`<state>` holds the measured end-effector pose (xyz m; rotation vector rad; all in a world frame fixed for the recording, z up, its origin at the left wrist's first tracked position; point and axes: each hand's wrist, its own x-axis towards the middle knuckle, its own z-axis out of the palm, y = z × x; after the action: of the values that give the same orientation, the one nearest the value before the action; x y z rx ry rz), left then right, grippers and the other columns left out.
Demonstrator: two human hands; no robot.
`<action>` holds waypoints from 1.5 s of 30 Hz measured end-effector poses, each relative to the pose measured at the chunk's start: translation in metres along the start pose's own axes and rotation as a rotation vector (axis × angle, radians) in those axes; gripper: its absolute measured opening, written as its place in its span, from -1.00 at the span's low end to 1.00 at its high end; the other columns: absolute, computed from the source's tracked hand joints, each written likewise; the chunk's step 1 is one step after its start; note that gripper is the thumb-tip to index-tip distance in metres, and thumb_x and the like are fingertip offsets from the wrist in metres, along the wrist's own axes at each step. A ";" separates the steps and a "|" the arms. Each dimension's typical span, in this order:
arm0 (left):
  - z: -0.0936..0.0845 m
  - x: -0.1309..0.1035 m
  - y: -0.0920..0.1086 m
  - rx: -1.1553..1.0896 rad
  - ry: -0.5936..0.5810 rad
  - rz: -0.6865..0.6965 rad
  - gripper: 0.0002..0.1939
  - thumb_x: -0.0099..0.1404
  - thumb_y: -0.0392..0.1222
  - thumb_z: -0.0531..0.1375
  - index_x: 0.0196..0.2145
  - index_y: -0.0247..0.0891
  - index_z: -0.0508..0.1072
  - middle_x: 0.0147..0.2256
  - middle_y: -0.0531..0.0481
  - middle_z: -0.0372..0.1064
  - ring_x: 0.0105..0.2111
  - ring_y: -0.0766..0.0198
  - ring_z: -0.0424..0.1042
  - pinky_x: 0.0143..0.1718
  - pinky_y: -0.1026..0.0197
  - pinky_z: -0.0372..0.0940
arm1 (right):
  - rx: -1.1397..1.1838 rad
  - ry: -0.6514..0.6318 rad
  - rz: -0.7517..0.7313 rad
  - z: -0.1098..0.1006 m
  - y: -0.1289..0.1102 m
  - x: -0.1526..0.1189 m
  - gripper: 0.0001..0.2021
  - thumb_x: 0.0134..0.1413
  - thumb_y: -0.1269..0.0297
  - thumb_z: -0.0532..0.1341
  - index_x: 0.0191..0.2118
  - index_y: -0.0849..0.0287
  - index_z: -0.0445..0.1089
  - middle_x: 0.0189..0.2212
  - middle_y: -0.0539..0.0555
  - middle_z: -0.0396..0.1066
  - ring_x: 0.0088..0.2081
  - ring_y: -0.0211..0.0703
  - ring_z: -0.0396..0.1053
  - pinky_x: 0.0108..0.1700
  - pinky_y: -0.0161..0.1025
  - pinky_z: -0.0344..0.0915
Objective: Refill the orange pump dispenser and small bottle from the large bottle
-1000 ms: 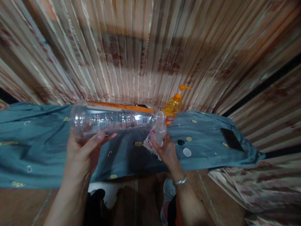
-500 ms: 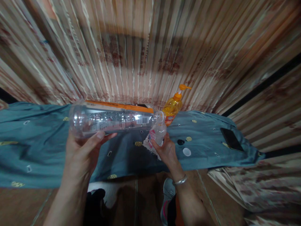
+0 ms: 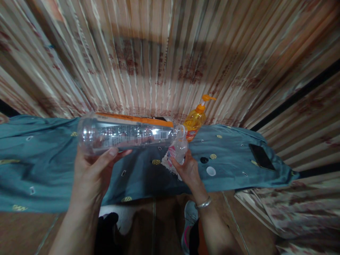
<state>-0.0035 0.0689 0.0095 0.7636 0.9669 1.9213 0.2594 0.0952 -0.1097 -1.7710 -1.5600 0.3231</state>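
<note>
My left hand (image 3: 92, 171) is closed around the underside of a large clear plastic bottle (image 3: 127, 132) with an orange-edged label. The bottle lies almost level, its neck pointing right. Under that neck is a small clear plastic bottle (image 3: 181, 147) with a pink-and-white label, and my right hand (image 3: 187, 168) grips it. The two mouths meet or nearly meet; whether they touch I cannot tell. A crumpled whitish cloth or paper (image 3: 169, 164) shows beside and below the small bottle. No liquid is clearly visible in either clear bottle.
Behind the small bottle stands an orange pump bottle (image 3: 195, 122). A white cap (image 3: 211, 171) and a black cap (image 3: 204, 160) lie on the teal cloth (image 3: 143, 180). A dark phone (image 3: 261, 157) rests at the right end. Striped curtains (image 3: 170, 63) hang behind.
</note>
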 end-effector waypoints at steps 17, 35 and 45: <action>0.006 0.000 0.004 -0.027 0.050 -0.032 -0.22 -0.41 -0.16 0.83 -0.17 -0.08 0.70 -0.20 0.17 0.61 -0.27 0.20 0.67 -0.36 0.10 0.79 | 0.004 0.027 -0.021 0.001 0.001 -0.001 -0.48 0.22 -0.05 0.48 0.13 0.17 0.51 -0.20 0.26 0.78 -0.17 0.29 0.79 -0.15 0.00 0.65; 0.000 0.001 -0.002 -0.004 0.015 0.008 -0.27 -0.26 -0.16 0.81 -0.10 -0.04 0.70 -0.14 0.15 0.59 -0.21 0.19 0.66 -0.32 0.12 0.78 | -0.009 0.031 -0.032 0.002 0.001 -0.001 -0.46 0.24 -0.07 0.47 0.16 0.19 0.52 -0.21 0.28 0.77 -0.19 0.31 0.78 -0.17 0.04 0.66; -0.006 0.001 -0.006 0.036 -0.026 0.062 -0.31 -0.12 -0.16 0.77 -0.04 0.02 0.66 -0.12 0.19 0.59 -0.19 0.22 0.65 -0.24 0.13 0.75 | -0.007 0.025 -0.042 0.001 0.002 0.000 -0.49 0.22 -0.06 0.46 0.13 0.17 0.53 -0.22 0.27 0.78 -0.19 0.30 0.78 -0.21 0.00 0.65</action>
<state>-0.0068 0.0701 0.0016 0.8461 0.9743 1.9469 0.2600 0.0956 -0.1119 -1.7387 -1.5806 0.2747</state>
